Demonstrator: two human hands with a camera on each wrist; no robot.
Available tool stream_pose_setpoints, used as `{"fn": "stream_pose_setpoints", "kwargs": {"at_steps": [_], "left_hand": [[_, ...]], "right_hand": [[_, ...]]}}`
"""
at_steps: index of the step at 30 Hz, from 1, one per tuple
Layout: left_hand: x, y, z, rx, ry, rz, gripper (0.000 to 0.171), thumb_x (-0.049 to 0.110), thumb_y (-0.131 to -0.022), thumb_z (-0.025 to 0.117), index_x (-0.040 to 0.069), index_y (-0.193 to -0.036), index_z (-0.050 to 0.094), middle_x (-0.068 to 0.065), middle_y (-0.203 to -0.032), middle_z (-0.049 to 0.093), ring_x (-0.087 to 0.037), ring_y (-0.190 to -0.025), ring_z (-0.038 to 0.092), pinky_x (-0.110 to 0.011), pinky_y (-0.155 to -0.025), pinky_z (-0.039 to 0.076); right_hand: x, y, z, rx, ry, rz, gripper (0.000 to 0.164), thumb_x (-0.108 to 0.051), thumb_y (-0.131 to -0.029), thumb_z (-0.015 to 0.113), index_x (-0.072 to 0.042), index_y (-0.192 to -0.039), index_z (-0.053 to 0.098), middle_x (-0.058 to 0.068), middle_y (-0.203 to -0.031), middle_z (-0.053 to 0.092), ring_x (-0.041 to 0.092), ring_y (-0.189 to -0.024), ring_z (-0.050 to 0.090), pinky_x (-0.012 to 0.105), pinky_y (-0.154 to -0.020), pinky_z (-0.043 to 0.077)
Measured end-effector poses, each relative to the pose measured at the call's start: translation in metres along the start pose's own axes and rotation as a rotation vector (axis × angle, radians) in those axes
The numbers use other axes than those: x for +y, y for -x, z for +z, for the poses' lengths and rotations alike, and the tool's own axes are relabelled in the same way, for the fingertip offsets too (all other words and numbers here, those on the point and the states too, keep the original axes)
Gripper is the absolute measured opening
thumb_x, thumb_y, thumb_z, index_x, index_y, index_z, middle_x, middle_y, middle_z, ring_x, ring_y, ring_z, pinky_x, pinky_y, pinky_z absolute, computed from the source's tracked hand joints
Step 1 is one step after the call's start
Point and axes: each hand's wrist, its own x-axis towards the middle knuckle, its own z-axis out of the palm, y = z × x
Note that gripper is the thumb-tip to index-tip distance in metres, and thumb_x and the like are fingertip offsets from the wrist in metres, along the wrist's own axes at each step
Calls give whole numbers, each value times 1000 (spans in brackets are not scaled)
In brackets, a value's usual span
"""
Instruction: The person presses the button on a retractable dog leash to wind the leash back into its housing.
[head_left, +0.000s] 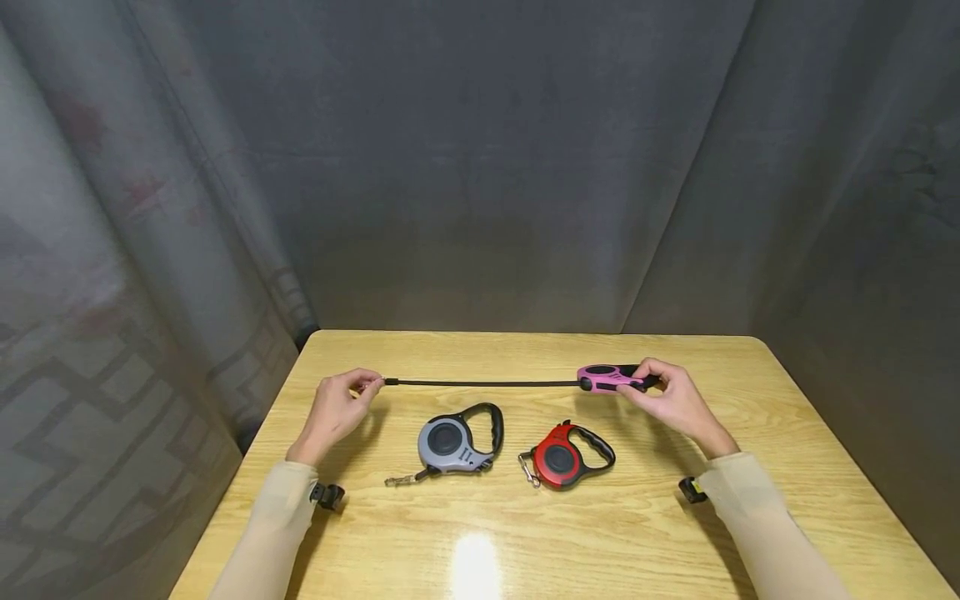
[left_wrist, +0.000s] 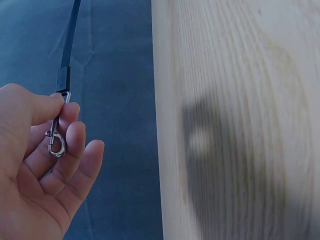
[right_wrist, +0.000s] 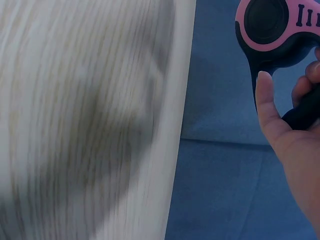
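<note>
My right hand (head_left: 672, 398) grips the black handle of a pink and black retractable dog leash (head_left: 600, 379), held above the table's far right part. From its case a black strap (head_left: 487, 383) runs straight and taut to the left. At the strap's other end my left hand (head_left: 341, 406) pinches the metal snap hook (left_wrist: 59, 145) between thumb and forefinger. Below the strap lie a grey retractable leash (head_left: 450, 443) and, to its right, a smaller red one (head_left: 558, 457); neither is touched. In the right wrist view the pink case (right_wrist: 277, 45) is cut off by the frame edge.
The wooden table (head_left: 390, 542) carries both lying leashes near its middle. Dark grey curtain (head_left: 480, 167) hangs close behind the table, and more cloth stands along the left and right sides. Small black wrist cameras sit on both sleeves.
</note>
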Motion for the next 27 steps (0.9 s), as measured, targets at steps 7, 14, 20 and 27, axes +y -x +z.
{"fn": "stream_pose_setpoints", "kwargs": {"at_steps": [7, 14, 20, 27], "left_hand": [[3, -1, 0, -14, 2, -10, 17, 24, -104, 71, 13, -109, 81, -1, -90, 79, -17, -83, 71, -33, -74, 56], [5, -1, 3, -18, 5, -13, 15, 23, -104, 72, 12, -109, 81, 0, -89, 78, -17, -82, 71, -36, -76, 57], [6, -1, 5, -15, 14, -9, 15, 23, -104, 71, 13, -109, 81, 0, -90, 78, -17, -83, 70, -33, -75, 56], [5, -1, 5, -13, 18, -4, 16, 24, -104, 71, 13, -109, 81, 0, -91, 79, -17, -84, 71, -33, -75, 57]], "right_hand": [[-4, -1, 2, -20, -4, 16, 17, -7, -89, 84, -4, -87, 67, -14, -86, 62, 7, -81, 59, 25, -77, 52], [-8, -4, 5, -15, -29, 9, 19, -5, -88, 85, -8, -85, 66, -5, -85, 64, 7, -80, 59, 25, -77, 52], [-9, -5, 8, -19, -32, -8, 19, -4, -87, 85, -7, -85, 67, -8, -84, 64, 7, -80, 59, 24, -76, 52], [-10, -6, 12, -27, -41, -8, 19, -4, -88, 85, -10, -85, 67, -2, -84, 64, 7, -81, 58, 20, -79, 50]]}}
